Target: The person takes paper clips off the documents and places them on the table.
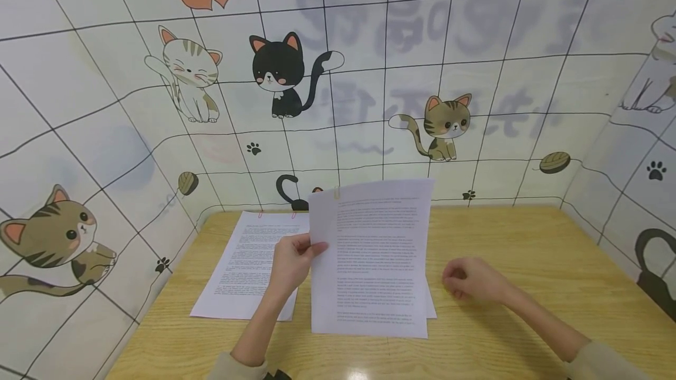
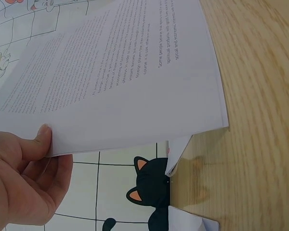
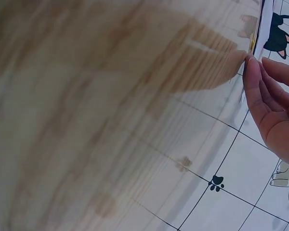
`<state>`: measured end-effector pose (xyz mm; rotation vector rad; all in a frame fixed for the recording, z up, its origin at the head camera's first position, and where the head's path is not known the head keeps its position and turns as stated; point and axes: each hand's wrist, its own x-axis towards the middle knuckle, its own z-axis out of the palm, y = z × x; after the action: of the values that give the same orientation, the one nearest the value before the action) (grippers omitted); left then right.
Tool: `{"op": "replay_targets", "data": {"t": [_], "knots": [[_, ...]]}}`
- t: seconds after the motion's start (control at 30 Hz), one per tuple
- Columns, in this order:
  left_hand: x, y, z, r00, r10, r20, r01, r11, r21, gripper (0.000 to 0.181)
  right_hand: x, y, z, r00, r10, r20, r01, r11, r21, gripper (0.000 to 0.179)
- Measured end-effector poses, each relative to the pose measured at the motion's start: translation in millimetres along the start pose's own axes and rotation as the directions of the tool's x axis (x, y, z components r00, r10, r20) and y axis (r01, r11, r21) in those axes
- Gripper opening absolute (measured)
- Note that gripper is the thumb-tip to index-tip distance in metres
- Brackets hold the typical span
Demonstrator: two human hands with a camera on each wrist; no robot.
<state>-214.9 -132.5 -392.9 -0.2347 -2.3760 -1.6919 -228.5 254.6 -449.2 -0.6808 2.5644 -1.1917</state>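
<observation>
My left hand (image 1: 291,263) pinches a stack of printed sheets (image 1: 377,263) by its left edge, thumb in front and fingers behind. The stack stands raised over the table, with a yellowish paper clip (image 1: 337,193) on its top edge. In the left wrist view the thumb (image 2: 44,139) presses on the white margin of the sheets (image 2: 130,130). Another white sheet (image 1: 432,306) peeks out behind its lower right edge. To the right, my right hand (image 1: 475,280) is apart from the papers, low by the tabletop, fingers loosely curled with nothing in them.
A second set of printed pages (image 1: 248,263), with two red paper clips (image 1: 260,214) at its top, lies on the left of the wooden table (image 1: 528,245). Partly, the raised stack covers it. Behind the table rises a white wall (image 1: 359,116) with cartoon cats.
</observation>
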Motion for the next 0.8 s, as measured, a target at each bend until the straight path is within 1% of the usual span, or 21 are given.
{"op": "replay_targets", "data": {"t": [0.3, 0.53, 0.6, 0.7, 0.8], "knots": [[0.3, -0.2, 0.0, 1.000, 0.005, -0.001, -0.005, 1.000, -0.006, 0.017, 3.4, -5.4, -5.6, 0.998, 0.002, -0.062, -0.005, 0.998, -0.058, 0.009], [1.7, 0.8, 0.9, 1.000, -0.001, -0.001, 0.001, 1.000, 0.004, 0.016, 2.8, -14.4, -16.1, 0.993, -0.036, -0.115, 0.034, 0.999, -0.026, 0.018], [1.9, 0.8, 1.0, 1.000, -0.003, -0.002, 0.003, 1.000, 0.006, 0.016, 1.1, -19.2, -19.8, 0.990, -0.046, -0.135, 0.044, 0.999, -0.015, 0.021], [1.6, -0.2, 0.7, 1.000, -0.003, -0.006, 0.003, 1.000, 0.010, 0.016, -1.8, -28.2, -26.2, 0.984, -0.036, -0.174, 0.037, 0.999, -0.002, 0.023], [1.0, -1.8, 0.1, 1.000, 0.003, -0.009, -0.003, 1.000, 0.013, 0.016, -4.2, -37.3, -33.2, 0.971, -0.051, -0.235, 0.053, 0.999, -0.001, 0.021]]}}
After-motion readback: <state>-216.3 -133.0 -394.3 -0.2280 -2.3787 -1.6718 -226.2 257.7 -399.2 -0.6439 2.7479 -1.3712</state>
